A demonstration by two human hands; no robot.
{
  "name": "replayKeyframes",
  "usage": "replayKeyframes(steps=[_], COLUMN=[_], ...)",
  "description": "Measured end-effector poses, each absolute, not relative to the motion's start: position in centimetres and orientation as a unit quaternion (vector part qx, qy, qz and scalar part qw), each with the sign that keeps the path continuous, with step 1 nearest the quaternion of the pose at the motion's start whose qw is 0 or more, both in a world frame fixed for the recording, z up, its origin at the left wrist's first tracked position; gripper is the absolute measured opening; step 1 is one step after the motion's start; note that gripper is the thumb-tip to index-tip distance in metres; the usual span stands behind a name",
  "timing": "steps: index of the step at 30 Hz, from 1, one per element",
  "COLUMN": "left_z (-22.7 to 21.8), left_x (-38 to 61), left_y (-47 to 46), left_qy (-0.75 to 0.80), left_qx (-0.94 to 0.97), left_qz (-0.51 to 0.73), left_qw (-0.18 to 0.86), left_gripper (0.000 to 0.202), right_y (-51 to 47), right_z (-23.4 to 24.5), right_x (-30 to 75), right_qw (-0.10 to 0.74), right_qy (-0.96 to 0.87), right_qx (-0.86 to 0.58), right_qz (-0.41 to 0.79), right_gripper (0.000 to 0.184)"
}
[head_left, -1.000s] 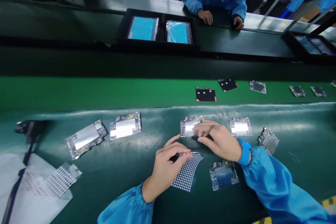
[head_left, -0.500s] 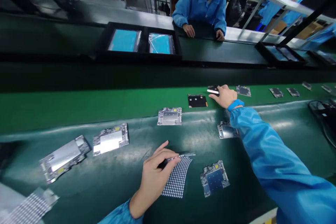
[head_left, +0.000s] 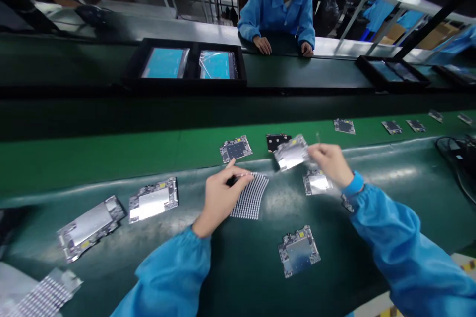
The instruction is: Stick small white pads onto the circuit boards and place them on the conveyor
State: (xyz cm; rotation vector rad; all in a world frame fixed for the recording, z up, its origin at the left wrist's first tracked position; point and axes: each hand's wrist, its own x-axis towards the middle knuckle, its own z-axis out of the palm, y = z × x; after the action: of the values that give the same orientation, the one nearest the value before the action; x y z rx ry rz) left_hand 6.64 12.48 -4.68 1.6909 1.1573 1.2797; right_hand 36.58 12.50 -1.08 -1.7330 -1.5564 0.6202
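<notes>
Before us spreads the dark green bench [head_left: 245, 272], and along its far side runs a brighter green strip [head_left: 92, 156]. Across from us sits a co-worker [head_left: 277, 12] in a blue smock, both hands resting on the far surface. Near that person, on our left, a black tray [head_left: 194, 65] holds two devices with light-blue faces [head_left: 166, 63], and another black tray [head_left: 388, 85] lies farther right.

Our right hand [head_left: 330, 163], a blue band [head_left: 353, 184] at its wrist, is somewhat blurred; its grip pinches the right edge of a silver board [head_left: 292, 153]. We see that board tilted, near the edge of the strip and partly covering a black-faced board [head_left: 274, 142]. Our left hand [head_left: 220, 195] has its grip pinching the upper edge of a dotted sheet [head_left: 250, 198], which slopes toward us over the bench; a dark item between those fingers is too small for us to name.

On our left lie two shiny boards [head_left: 154, 201] side by side, slightly apart. Another board [head_left: 299, 250] lies nearer us, right of centre, and one more [head_left: 316, 183] rests just below the right hand. Along the strip we find a grey-faced board [head_left: 236, 149] just beyond the left hand, and several smaller-looking boards [head_left: 344, 126] off to the right.
</notes>
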Motion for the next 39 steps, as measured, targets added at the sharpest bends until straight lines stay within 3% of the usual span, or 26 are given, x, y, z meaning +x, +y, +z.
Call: replayKeyframes(steps=[4, 8, 12, 16, 18, 21, 23, 25, 27, 30, 34, 39], left_z=[-4.4, -4.8, -5.1, -5.2, -5.2, -4.9, -4.6, -4.4, -4.3, -4.4, -4.6, -4.4], left_x=[3.6, 2.8, 3.3, 3.2, 3.0, 3.0, 3.3, 3.5, 3.4, 2.9, 2.3, 3.0], left_y=[7.9, 4.7, 3.4, 2.7, 2.4, 2.0, 1.8, 1.6, 1.6, 1.6, 1.8, 2.4], left_qy=[0.434, 0.440, 0.435, 0.424, 0.432, 0.429, 0.419, 0.416, 0.425, 0.458, 0.519, 0.531], left_qx=[0.643, 0.637, 0.652, 0.660, 0.657, 0.654, 0.655, 0.653, 0.648, 0.630, 0.594, 0.577], left_qz=[0.505, 0.497, 0.485, 0.489, 0.491, 0.495, 0.495, 0.493, 0.490, 0.492, 0.483, 0.470], left_qw=[0.380, 0.392, 0.389, 0.380, 0.375, 0.377, 0.387, 0.396, 0.399, 0.389, 0.380, 0.406], left_gripper=[0.006, 0.006, 0.008, 0.007, 0.007, 0.007, 0.007, 0.007, 0.007, 0.006, 0.005, 0.006], right_y=[8.4, 10.2, 15.8, 18.7, 18.6, 17.5, 16.5, 15.4, 14.3, 12.5, 10.2, 7.9], right_z=[-3.4, -3.3, -3.0, -2.1, -0.8, 1.2, 1.2, -0.1, -2.0, -3.7, -2.1, 0.3], right_x=[31.8, 30.8, 30.5, 30.1, 30.8, 31.7, 30.8, 28.2, 24.7, 20.6, 21.0, 24.7], right_qw=[0.311, 0.239, 0.079, -0.046, -0.016, 0.162, 0.305, 0.397, 0.409, 0.367, 0.350, 0.363], right_qy=[-0.618, -0.701, -0.725, -0.736, -0.726, -0.685, -0.650, -0.598, -0.548, -0.509, -0.575, -0.595], right_qx=[-0.613, -0.645, -0.683, -0.676, -0.686, -0.709, -0.691, -0.642, -0.598, -0.575, -0.541, -0.484], right_qz=[0.380, 0.185, 0.032, -0.012, -0.040, -0.034, 0.082, 0.268, 0.418, 0.526, 0.504, 0.528], right_gripper=[0.041, 0.032, 0.061, 0.042, 0.034, 0.029, 0.029, 0.027, 0.023, 0.020, 0.021, 0.042])
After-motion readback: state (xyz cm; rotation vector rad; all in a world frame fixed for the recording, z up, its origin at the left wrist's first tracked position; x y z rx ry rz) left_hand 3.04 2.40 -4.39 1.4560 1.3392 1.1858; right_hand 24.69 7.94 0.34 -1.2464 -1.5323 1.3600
